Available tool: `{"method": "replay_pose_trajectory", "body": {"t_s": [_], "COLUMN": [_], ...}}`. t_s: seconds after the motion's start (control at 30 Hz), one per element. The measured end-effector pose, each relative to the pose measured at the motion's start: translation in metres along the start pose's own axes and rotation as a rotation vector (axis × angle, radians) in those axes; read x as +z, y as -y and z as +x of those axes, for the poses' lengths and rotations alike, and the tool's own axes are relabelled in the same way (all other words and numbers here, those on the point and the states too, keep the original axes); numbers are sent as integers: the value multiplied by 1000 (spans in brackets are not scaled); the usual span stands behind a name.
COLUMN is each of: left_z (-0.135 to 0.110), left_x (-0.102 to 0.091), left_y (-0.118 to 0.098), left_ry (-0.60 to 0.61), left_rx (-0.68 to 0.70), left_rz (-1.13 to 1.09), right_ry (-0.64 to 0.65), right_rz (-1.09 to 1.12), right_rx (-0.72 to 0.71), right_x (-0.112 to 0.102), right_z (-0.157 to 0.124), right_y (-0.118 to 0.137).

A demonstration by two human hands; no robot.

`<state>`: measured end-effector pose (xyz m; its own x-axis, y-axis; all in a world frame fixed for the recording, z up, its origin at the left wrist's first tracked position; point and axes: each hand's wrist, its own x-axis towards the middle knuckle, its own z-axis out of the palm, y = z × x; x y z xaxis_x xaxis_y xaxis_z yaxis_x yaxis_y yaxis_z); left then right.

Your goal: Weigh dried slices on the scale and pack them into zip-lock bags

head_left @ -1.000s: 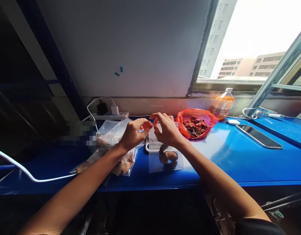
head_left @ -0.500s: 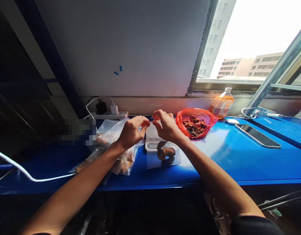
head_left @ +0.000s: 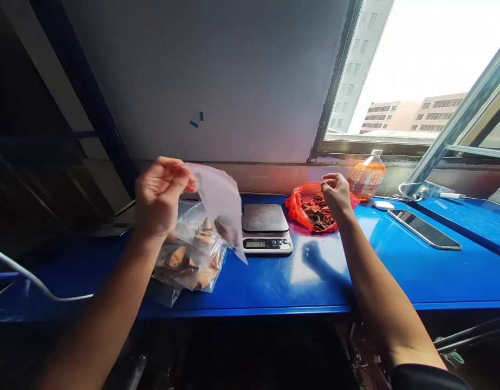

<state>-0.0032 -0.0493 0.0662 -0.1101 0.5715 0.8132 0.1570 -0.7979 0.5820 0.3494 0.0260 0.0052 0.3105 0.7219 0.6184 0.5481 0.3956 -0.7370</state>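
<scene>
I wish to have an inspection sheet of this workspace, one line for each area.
Surface: glossy blue tabletop, reflecting light.
Working things: grey-and-white digital scale; piled clear plastic bags of brown pieces; open red plastic bag of dark pieces.
Clutter: orange plastic bottle, black rectangular phone, small white object.
Hands: left hand pinches a translucent plastic bag; right hand is at the red bag, contact unclear.
Cables: white cable at far left; white cable loop at right.
Surroundings: grey wall, framed window.

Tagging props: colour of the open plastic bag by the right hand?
The plastic bag is red; the head view shows it best.
</scene>
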Motion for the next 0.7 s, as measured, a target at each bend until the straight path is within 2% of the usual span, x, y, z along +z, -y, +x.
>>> {"method": "replay_pose_trajectory", "body": {"t_s": [0.07,0.13,0.2,0.27,0.3,0.37,0.4,0.47,0.6,0.7], "left_z": [12,28,47,65,73,82,83,79,58,52], "left_x": [-5,-9,-16,-25,-30,-38,-40,-38,-13,8], "left_y": [-4,-6,-4,6,13,31,39,50,51,46], "left_ry": [-45,-88,-93,-92,-19,67,179,261,458,622], "left_rx": [-50,-34,-6,-36,-101,-193,-239,-283,-261,-277], "left_rz": [28,142,351,624,780,931,1121,1253,1377,1336], "right_ry": [12,63,123,159,165,156,139,84,-39,-37], "right_rz": [26,23,-17,-62,-88,-142,-168,-211,-289,-352], "right_rx": [30,21,-15,-26,-18,17,40,88,130,113], "right_x": [3,11,18,20,19,14,11,1,-17,-27], "right_z": [-2,-7,-11,-12,-11,-8,-6,-1,5,6], "right_y": [1,8,13,13,11,3,-2,-12,-30,-40]}}
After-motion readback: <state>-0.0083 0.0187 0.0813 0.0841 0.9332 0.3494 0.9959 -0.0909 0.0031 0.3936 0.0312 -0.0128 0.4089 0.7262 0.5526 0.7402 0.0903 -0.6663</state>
